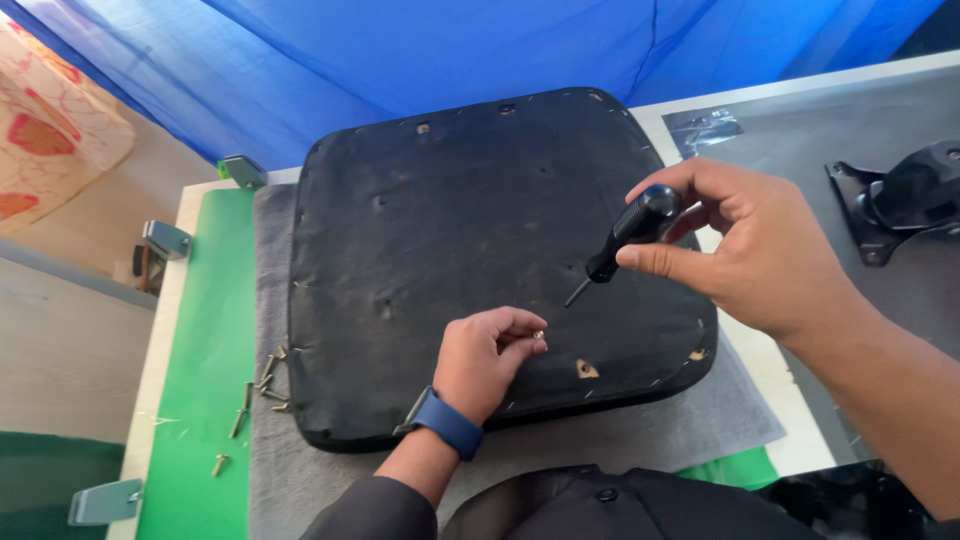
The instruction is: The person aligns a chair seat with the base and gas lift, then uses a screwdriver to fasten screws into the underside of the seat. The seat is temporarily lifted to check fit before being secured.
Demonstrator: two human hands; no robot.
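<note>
A black upholstered seat pad point(450, 230) lies bottom-up on a grey cloth point(620, 440). My right hand point(760, 250) grips a black-handled screwdriver point(625, 240), its tip pointing down-left just above the pad. My left hand point(490, 355), with a blue watch band on the wrist, rests on the pad's near part and pinches a small screw point(538, 335) between its fingertips. The screwdriver tip is a short way up and right of that screw.
Several loose screws point(262, 385) lie by the pad's left edge on the cloth and green mat point(205, 330). A black metal bracket point(905, 200) sits at the right. Metal clamps point(165, 238) line the table's left edge. Blue tarp hangs behind.
</note>
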